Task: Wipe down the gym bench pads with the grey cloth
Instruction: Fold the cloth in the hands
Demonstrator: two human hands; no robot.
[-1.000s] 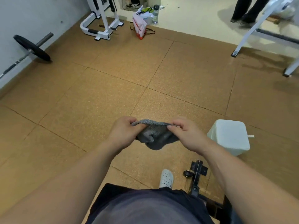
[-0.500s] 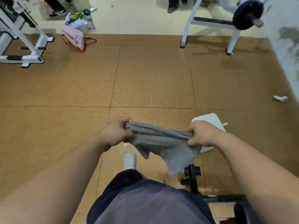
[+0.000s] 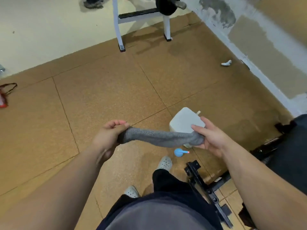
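Grey cloth (image 3: pixel 159 137) stretches in a twisted band between your hands, above the cork floor (image 3: pixel 103 100). Your left hand (image 3: pixel 108 136) is fisted around one end; your right hand (image 3: pixel 210 138) cups the bunched other end with fingers spread loosely, just in front of the white container (image 3: pixel 185 119). Bench pad (image 3: pixel 292 151) sits right of that container.

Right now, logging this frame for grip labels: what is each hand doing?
Left hand: closed around one end of the grey cloth.
Right hand: fingers partly open, cloth's other end held against the palm.
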